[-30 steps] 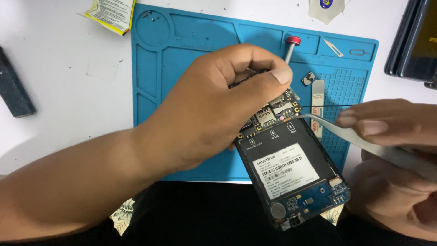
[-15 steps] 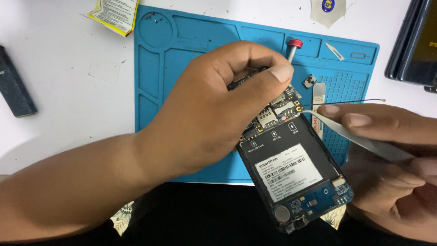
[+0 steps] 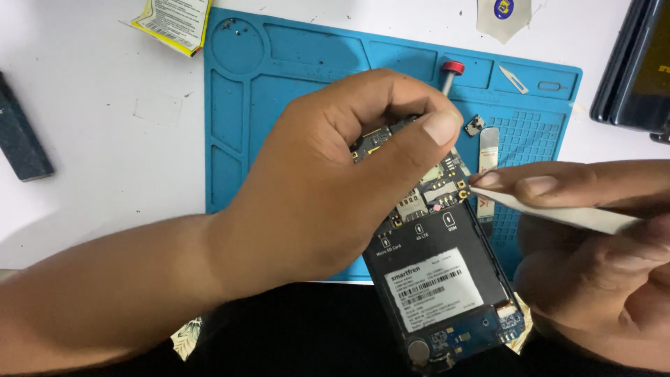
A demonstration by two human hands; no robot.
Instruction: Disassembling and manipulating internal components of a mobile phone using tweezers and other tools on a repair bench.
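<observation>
An opened black phone with its back cover off lies tilted over the blue repair mat, its circuit board and white label exposed. My left hand grips the phone's top end, thumb pressed on the board near the card slots. My right hand holds flat white tweezers, their tip touching the board's upper right edge next to my left thumb.
On the mat lie a red-capped screwdriver, a small blade, a tiny black part and a metal strip. A yellow paper sits top left, a dark bar far left, dark devices top right.
The tweezers' tip has moved left to the board's upper right edge. A thin wire seen by my right hand half a second ago is out of sight now. My left hand keeps its grip.
</observation>
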